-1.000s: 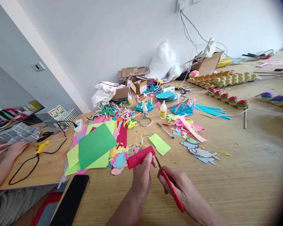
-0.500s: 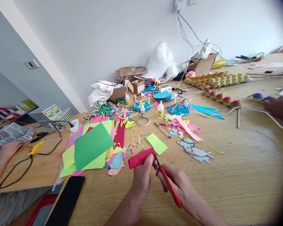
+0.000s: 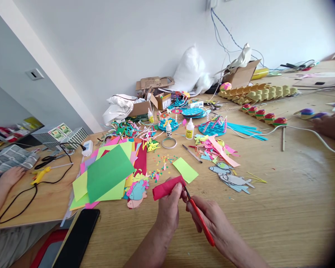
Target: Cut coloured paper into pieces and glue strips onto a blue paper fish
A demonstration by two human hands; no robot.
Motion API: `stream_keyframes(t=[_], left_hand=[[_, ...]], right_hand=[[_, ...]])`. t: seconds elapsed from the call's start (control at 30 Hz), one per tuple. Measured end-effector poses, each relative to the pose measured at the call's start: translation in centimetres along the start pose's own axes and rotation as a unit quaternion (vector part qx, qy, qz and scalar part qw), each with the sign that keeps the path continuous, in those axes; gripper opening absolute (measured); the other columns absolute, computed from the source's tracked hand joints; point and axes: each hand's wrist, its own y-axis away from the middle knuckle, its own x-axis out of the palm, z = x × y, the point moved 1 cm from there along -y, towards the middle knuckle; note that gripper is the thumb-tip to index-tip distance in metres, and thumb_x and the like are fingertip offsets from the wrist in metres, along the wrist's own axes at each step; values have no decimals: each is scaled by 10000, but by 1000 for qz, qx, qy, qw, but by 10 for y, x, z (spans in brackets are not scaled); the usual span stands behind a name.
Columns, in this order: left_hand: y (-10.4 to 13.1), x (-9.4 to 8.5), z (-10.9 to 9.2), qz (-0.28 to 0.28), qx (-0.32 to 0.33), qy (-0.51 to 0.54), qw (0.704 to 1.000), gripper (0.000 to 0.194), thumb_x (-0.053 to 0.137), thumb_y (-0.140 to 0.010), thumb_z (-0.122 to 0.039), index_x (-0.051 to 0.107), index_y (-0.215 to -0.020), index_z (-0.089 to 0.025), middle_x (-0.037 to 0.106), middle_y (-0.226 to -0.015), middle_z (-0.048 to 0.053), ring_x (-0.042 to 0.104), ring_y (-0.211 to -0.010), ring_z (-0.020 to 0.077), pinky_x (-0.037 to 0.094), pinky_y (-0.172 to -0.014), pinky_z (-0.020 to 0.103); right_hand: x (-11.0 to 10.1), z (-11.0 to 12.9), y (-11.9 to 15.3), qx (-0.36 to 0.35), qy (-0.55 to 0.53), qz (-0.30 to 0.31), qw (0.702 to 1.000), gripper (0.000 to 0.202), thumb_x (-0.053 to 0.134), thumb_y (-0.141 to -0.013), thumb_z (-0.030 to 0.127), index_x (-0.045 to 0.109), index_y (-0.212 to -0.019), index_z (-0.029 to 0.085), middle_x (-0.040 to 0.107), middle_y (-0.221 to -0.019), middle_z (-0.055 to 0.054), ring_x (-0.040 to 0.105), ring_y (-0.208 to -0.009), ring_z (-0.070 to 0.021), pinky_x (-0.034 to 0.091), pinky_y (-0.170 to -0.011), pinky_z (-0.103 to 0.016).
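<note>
- From where I stand, the left hand (image 3: 169, 203) is bare, with a stout thumb (image 3: 176, 190) rounded at its tip.
- The left forearm (image 3: 150, 243) is bare too, broad low down and narrowing to the wrist.
- The right hand (image 3: 208, 216) is just as bare, its back smooth and gently rounded.
- The right forearm (image 3: 237, 247) is uncovered as well, widening away from the hand.
- Any clothing higher up is out of sight.
</note>
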Motion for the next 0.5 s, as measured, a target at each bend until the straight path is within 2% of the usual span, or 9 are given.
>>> stream_keyframes(t=[0.27, 0.5], left_hand=[[0, -4, 1, 6, 5, -7, 1000, 128, 590, -691, -270, 563, -633, -158, 518, -544, -25, 479, -518, 90, 408, -538, 203], [-1, -12, 7, -16, 24, -41, 999, 164, 610, -665, -307, 579, -629, -150, 573, -650, 8, 532, -658, 136, 417, -651, 246]], right_hand=[[3, -3, 0, 1, -23, -9, 1000, 416, 326, -813, 514, 435, -572, 193, 370, -452, 47, 373, -411, -90, 298, -393, -197], [8, -5, -1, 28, -23, 11, 999, 390, 309, -827, 478, 412, -575, 199, 351, -410, 61, 371, -380, -87, 299, -389, -195]])
